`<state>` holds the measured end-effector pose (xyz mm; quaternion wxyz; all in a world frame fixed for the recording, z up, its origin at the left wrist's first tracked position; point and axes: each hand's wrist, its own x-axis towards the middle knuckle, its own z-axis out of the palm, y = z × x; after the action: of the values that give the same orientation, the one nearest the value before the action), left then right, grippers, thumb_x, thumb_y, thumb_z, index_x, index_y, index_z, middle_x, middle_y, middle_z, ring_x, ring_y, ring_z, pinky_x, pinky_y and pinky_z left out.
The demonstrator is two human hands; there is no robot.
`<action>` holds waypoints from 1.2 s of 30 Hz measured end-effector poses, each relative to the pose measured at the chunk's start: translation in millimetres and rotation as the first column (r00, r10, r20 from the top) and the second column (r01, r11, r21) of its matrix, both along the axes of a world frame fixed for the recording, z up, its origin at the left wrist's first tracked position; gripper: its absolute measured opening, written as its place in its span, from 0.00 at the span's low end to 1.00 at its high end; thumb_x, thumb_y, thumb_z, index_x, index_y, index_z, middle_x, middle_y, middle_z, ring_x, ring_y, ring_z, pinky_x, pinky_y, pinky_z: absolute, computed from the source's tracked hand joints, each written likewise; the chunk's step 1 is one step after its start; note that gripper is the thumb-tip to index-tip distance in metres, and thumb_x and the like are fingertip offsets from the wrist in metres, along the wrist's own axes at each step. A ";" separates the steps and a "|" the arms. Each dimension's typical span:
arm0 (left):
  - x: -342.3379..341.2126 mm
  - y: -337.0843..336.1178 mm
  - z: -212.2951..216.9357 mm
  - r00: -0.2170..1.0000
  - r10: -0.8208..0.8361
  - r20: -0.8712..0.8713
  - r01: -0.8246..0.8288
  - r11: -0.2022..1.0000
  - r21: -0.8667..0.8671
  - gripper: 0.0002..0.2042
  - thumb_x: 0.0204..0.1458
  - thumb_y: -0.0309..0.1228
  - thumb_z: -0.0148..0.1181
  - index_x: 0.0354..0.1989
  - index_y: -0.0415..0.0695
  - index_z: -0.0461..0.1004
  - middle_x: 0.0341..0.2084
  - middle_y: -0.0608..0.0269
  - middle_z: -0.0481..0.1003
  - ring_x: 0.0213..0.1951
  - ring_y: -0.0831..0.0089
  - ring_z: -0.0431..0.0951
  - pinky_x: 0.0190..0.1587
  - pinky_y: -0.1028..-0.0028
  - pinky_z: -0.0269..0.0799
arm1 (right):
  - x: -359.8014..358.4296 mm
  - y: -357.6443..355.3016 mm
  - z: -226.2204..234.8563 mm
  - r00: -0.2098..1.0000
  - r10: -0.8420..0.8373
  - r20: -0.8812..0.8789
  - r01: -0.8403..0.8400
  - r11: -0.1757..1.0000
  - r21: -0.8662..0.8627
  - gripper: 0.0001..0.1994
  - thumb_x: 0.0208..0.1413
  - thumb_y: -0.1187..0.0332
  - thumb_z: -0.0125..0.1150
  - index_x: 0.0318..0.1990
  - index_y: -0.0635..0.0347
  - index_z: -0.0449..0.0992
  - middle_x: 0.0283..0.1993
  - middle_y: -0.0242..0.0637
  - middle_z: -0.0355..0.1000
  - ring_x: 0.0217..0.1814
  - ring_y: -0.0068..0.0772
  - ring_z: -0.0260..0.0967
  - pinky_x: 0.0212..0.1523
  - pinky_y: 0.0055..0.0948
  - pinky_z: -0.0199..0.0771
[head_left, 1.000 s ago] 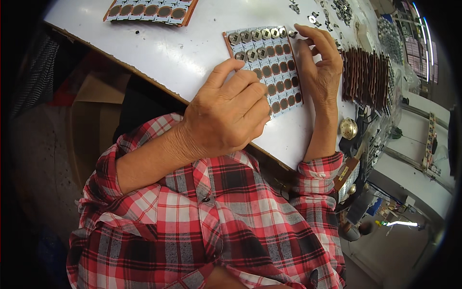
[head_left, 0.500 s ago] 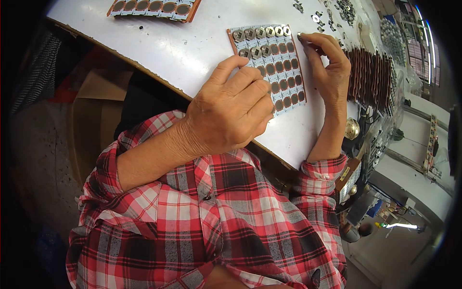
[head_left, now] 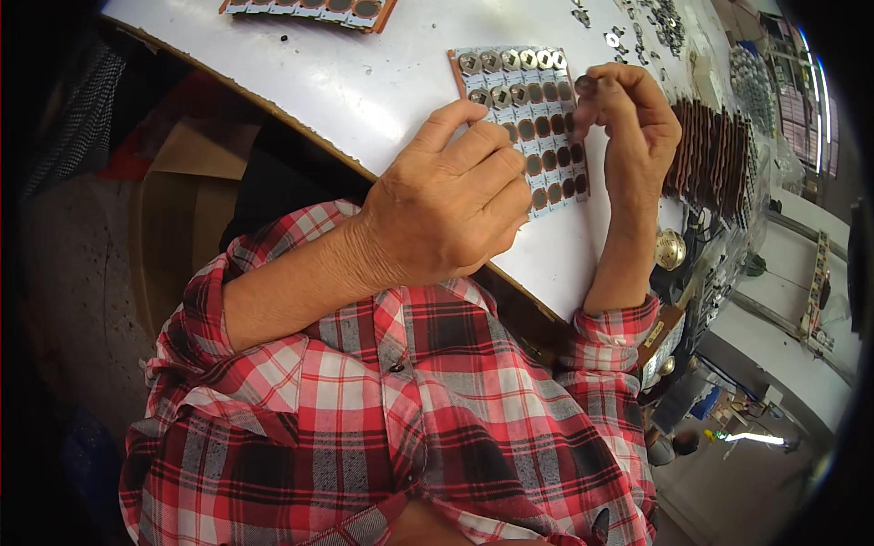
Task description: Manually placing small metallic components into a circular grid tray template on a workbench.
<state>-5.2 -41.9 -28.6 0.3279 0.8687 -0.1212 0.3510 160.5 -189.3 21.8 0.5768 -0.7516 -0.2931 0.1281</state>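
A panel of small circuit boards (head_left: 544,122) lies on the white table, with rows of dark round pads. Shiny metal battery clips (head_left: 500,96) sit on the far row and on the left part of the second row. My left hand (head_left: 446,196) is over the panel's near left side, fingers curled and the front fingertip by the leftmost clip of the second row. Whatever it may hold is hidden beneath the fingers. At the panel's right edge, my right hand (head_left: 637,123) pinches a small dark metal clip (head_left: 585,85); its fingers are partly blurred.
Another board panel (head_left: 314,11) lies at the far left. Loose metal clips (head_left: 663,25) are scattered at the far right. A stack of brown-edged panels (head_left: 710,156) stands beyond my right hand. The table's edge (head_left: 246,98) runs diagonally near me. A cardboard box (head_left: 196,182) stands below.
My right hand has turned, bringing the clip from beside the panel toward its right edge. The left hand stays over the panel. The whole view has shifted slightly.
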 end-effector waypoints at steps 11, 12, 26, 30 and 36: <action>1.9 -1.5 -1.5 1.000 0.001 0.017 -0.001 1.000 0.012 0.14 0.35 0.30 0.72 0.31 0.39 0.78 0.37 0.60 0.80 0.43 0.64 0.80 0.58 0.56 0.73 | -21.0 10.9 3.9 0.968 0.088 0.233 -0.010 0.949 -0.316 0.09 0.63 0.79 0.62 0.49 0.65 0.82 0.34 0.25 0.77 0.34 0.11 0.71 0.37 0.14 0.72; 1.9 -1.5 -1.6 1.000 0.000 0.016 0.000 1.000 0.011 0.14 0.35 0.30 0.72 0.31 0.39 0.78 0.37 0.60 0.80 0.43 0.64 0.80 0.58 0.56 0.73 | -21.5 10.2 6.6 0.968 0.117 0.221 -0.034 0.936 -0.350 0.09 0.63 0.79 0.63 0.48 0.65 0.83 0.34 0.25 0.78 0.35 0.11 0.71 0.37 0.14 0.72; 1.0 -3.3 4.9 0.999 -0.012 -0.031 0.010 0.998 -0.057 0.14 0.38 0.34 0.71 0.30 0.38 0.78 0.38 0.54 0.79 0.49 0.60 0.78 0.58 0.54 0.71 | -29.1 12.7 -0.5 0.967 0.015 0.256 0.075 0.939 -0.335 0.06 0.61 0.80 0.64 0.44 0.67 0.83 0.36 0.27 0.77 0.36 0.12 0.71 0.38 0.16 0.72; 0.8 -3.6 7.0 0.999 -0.013 -0.041 0.010 0.997 -0.080 0.13 0.38 0.33 0.71 0.30 0.39 0.77 0.38 0.55 0.79 0.49 0.60 0.78 0.57 0.54 0.71 | -28.9 13.8 0.9 0.965 0.035 0.259 0.046 0.952 -0.302 0.06 0.61 0.80 0.63 0.43 0.68 0.83 0.35 0.26 0.74 0.36 0.13 0.70 0.39 0.17 0.71; 0.7 -3.6 9.0 0.998 0.000 -0.056 -0.003 0.999 -0.049 0.15 0.36 0.34 0.74 0.28 0.41 0.75 0.38 0.56 0.79 0.50 0.61 0.78 0.57 0.54 0.71 | -33.8 15.6 3.5 0.939 0.059 0.339 0.068 0.934 -0.350 0.06 0.58 0.81 0.63 0.42 0.70 0.83 0.34 0.30 0.74 0.34 0.16 0.70 0.38 0.20 0.71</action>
<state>-4.5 -45.4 -19.5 0.3520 0.8701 -0.1029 0.3294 126.7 -173.7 25.3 0.3711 -0.8550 -0.3595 0.0442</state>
